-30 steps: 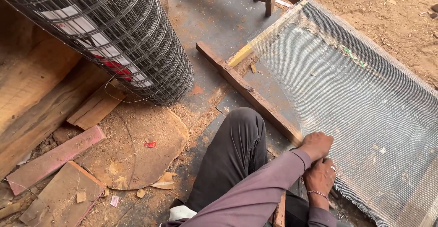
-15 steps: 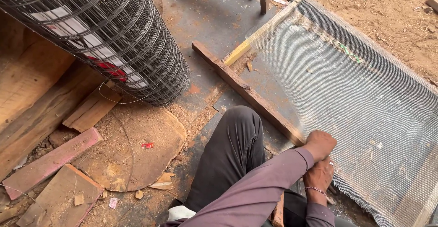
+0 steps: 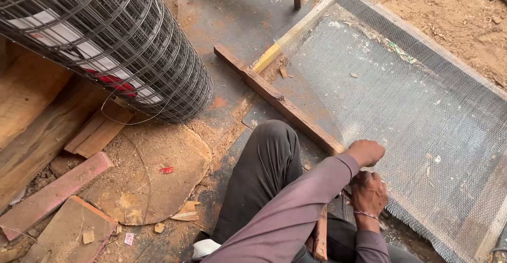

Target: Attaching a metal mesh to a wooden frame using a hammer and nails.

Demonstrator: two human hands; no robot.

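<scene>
We record both hands working at the near corner of a fine silvery wire mesh sheet [image 3: 401, 115] stretched over a rectangular wooden frame [image 3: 280, 102] that lies flat on the floor. The left hand [image 3: 366, 152] is closed into a fist at the mesh edge, right where the near frame rail ends; we cannot tell what, if anything, it grips inside the fist. The right hand [image 3: 368, 193] sits just below it, touching or nearly touching the left, fingers curled against the frayed lower edge of the mesh; whether it holds a tool or the wire itself is hidden by the hand. A thin bracelet circles the right wrist. Both arms wear mauve long sleeves [image 3: 296, 215], and a knee in dark trousers [image 3: 269, 157] is bent up just beside the frame rail. Left of the knee, a flat round wooden offcut [image 3: 158, 173] lies on the sawdust-covered floor [image 3: 232, 15], with a small red scrap [image 3: 166, 170] on it. Above it stands a large roll of dark welded wire grid [image 3: 111, 36], tilted, well apart from the hands. Reddish timber planks [image 3: 53, 194] lie at lower left. Sandy ground [image 3: 449, 9] borders the far side of the frame.
</scene>
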